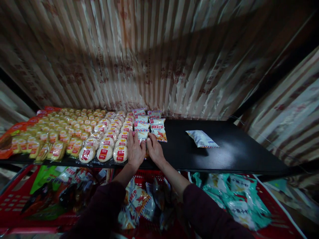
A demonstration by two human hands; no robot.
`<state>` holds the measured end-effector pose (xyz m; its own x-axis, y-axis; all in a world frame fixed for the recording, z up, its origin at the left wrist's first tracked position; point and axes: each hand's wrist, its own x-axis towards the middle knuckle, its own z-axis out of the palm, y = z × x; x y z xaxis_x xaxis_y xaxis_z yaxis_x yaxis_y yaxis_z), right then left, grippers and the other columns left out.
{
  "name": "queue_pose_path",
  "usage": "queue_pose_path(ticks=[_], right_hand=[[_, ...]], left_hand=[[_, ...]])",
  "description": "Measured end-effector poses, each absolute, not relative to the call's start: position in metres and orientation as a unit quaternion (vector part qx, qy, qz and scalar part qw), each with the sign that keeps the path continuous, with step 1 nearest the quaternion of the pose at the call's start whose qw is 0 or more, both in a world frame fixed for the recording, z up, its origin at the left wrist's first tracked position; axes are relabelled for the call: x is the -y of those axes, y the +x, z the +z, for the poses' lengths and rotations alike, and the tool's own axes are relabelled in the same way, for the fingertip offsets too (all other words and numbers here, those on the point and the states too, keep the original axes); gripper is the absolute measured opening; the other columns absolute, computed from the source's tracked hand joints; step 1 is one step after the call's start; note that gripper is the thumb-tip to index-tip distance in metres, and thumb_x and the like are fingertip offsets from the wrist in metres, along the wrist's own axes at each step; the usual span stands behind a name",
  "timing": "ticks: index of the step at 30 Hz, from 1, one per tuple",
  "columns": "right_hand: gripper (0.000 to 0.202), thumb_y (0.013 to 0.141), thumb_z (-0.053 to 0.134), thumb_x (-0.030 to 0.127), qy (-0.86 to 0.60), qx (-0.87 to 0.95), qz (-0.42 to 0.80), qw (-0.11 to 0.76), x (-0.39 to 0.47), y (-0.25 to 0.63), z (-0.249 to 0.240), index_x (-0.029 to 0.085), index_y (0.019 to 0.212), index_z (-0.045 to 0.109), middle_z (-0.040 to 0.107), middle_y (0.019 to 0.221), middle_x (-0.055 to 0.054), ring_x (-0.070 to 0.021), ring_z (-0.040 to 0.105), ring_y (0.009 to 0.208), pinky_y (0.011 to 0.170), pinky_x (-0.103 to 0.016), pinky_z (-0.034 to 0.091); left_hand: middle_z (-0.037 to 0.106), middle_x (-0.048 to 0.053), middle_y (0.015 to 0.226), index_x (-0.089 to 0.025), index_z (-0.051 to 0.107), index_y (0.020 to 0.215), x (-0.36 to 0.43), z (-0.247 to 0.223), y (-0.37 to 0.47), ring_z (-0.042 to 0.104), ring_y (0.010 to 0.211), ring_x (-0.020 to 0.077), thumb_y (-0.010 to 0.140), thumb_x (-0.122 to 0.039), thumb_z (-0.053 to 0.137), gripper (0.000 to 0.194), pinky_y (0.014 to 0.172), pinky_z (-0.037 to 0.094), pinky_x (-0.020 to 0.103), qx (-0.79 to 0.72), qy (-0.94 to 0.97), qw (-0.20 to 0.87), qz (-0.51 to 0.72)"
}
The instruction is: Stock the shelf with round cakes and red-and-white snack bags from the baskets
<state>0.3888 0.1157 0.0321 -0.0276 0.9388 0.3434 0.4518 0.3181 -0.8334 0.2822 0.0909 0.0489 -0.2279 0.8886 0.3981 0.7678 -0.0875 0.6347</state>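
Observation:
My left hand and my right hand are side by side at the shelf's front edge. Their fingers stretch forward, resting on the sides of a small snack packet in the front of its column. My hands cover much of that packet; a strip shows between them. Behind it lie similar packets, and a second column of snack packets stands just right. Round wrapped rice crackers line up close to my left hand. One packet lies alone, back side up, to the right.
Yellow wrapped snacks and orange bags fill the left of the black shelf. Below are red baskets with mixed bags, orange-white snack packets and teal bags. A striped sheet hangs behind.

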Motion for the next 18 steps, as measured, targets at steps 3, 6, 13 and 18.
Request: queue_pose_path(ticks=[3,6,13,18], right_hand=[[0.047,0.092,0.034,0.046,-0.531,0.660,0.259,0.465,-0.119,0.384,0.029,0.021,0.127,0.051,0.058,0.128,-0.010,-0.0242,0.055,0.117,0.101,-0.042,0.041],[0.049,0.091,0.034,0.046,-0.532,0.660,0.260,0.462,-0.121,0.382,0.024,0.019,0.130,0.048,0.056,0.131,-0.011,-0.0245,0.053,0.120,0.103,-0.043,0.039],[0.054,0.091,0.032,0.050,-0.525,0.653,0.236,0.492,-0.124,0.382,0.022,0.015,0.131,0.047,0.054,0.131,-0.014,-0.0239,0.049,0.123,0.106,-0.042,0.037],[0.055,0.092,0.029,0.050,-0.521,0.644,0.244,0.504,-0.134,0.381,0.035,0.017,0.134,0.045,0.049,0.138,-0.013,-0.0230,0.043,0.129,0.110,-0.044,0.031]], left_hand=[[0.024,0.017,0.153,-0.011,0.043,0.134,-0.092,0.051,0.281,0.019,0.142,0.0292,0.087,-0.028,0.043,0.051,0.114,0.023,0.048,-0.674,0.613,0.074,0.405],[0.026,0.017,0.152,-0.011,0.044,0.133,-0.093,0.052,0.281,0.022,0.141,0.0303,0.086,-0.028,0.043,0.050,0.113,0.025,0.048,-0.681,0.608,0.069,0.402],[0.025,0.021,0.152,-0.009,0.038,0.138,-0.091,0.053,0.281,0.025,0.140,0.0327,0.084,-0.028,0.047,0.058,0.111,0.027,0.049,-0.690,0.604,0.042,0.396],[0.025,0.020,0.152,-0.010,0.035,0.140,-0.088,0.055,0.282,0.026,0.139,0.0326,0.085,-0.030,0.047,0.060,0.111,0.027,0.049,-0.687,0.608,0.026,0.397]])
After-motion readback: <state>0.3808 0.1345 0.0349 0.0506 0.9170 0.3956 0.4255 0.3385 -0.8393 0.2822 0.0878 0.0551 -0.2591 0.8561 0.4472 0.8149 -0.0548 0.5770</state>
